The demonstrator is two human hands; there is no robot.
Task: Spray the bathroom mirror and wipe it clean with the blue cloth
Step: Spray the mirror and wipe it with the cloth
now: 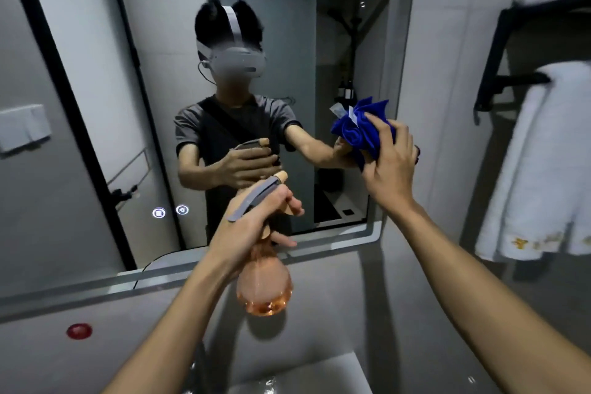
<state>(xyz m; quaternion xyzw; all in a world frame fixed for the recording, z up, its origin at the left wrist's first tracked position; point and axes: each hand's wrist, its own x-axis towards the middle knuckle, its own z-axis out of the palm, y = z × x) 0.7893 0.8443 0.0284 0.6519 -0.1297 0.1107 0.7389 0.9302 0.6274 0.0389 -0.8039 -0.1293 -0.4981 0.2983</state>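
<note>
The bathroom mirror [105, 80] fills the wall ahead and reflects a person wearing a headset. My left hand [252, 227] grips the neck of a pink, see-through spray bottle [265, 285] with a grey trigger, its nozzle pointing at the glass. My right hand [388, 163] holds a bunched blue cloth [361, 128] against the mirror near its right edge, at mid height. Part of the cloth is hidden behind my fingers.
White towels [537, 169] hang on a black rack [499, 73] on the right wall. A grey counter with a sink [303, 374] lies below the mirror. A red round button [79, 330] sits on the counter at left. Two lit touch icons [170, 211] glow in the mirror's lower part.
</note>
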